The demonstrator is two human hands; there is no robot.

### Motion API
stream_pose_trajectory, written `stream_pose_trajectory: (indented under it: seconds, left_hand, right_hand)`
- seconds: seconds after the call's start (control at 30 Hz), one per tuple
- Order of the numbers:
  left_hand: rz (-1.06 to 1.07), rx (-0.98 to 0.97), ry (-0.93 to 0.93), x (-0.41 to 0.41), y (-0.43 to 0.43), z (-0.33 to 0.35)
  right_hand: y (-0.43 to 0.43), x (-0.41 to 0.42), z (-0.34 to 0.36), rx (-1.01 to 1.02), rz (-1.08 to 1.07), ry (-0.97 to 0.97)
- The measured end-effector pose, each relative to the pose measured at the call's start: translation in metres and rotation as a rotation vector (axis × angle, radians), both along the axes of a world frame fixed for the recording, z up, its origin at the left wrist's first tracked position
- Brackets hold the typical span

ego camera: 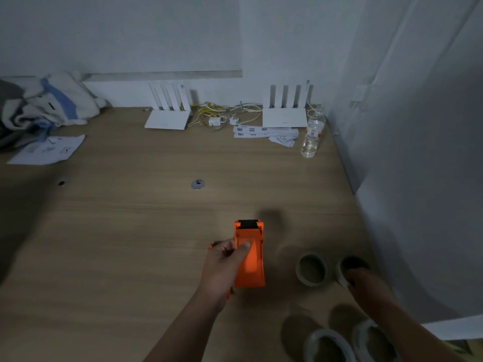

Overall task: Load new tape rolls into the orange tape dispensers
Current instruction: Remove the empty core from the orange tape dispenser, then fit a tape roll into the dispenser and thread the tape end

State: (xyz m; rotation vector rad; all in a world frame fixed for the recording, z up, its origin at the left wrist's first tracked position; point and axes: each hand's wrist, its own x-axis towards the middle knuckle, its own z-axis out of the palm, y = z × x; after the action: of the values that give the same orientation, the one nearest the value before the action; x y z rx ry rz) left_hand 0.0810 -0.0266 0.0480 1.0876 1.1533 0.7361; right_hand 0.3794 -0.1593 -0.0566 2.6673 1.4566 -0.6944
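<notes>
Head view: left hand (222,270) is wrapped around an orange tape dispenser (249,259), thumb laid flat on its top plate, fingers curled round the left side. Dispenser sits near the front middle of the surface (130,218), black roller end pointing away from the person. A sliver of orange shows behind the left hand; could be a second dispenser or part of this one, cannot tell.

Right hand (366,286) is down on the far-right tape roll (351,267), fingers over its near rim. Grip looks closed on the roll, but the fingertips are hidden, so not certain it is actually pinched.

Second tape roll (312,269) lies just left of that one, untouched, core hole facing up. Two more rolls (329,346) at the bottom edge, near the right forearm, partly cut off.

Step, as judged: fetching a roll while steadying the dispenser. No roll visible in the dispenser from this angle; hub side is hidden.

Next move calls for: lift the roll, bring it to the dispenser's open side, seat the core on the hub, then thread the free end out past the roller.

Containers: only a clear water bottle (312,134) at the back right, standing, some water in the bottom part.
</notes>
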Motion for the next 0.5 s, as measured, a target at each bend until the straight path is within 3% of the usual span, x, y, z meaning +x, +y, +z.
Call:
stream_pose_trajectory:
  seconds: [0.2,0.33,0.5]
  left_hand:
    - [-0.005,-0.020,-0.022,0.000,0.005,-0.008]
    - [-0.034,-0.006,-0.062,0.004,0.003,-0.011]
    - [-0.074,-0.022,-0.031,0.007,0.002,-0.016]
  right_hand:
    - [0.021,-0.029,0.015,0.262,-0.038,-0.014]
    - [0.046,-0.095,0.029,0.484,-0.155,0.363]
    - [0.069,-0.155,0.001,0.320,-0.427,0.853]
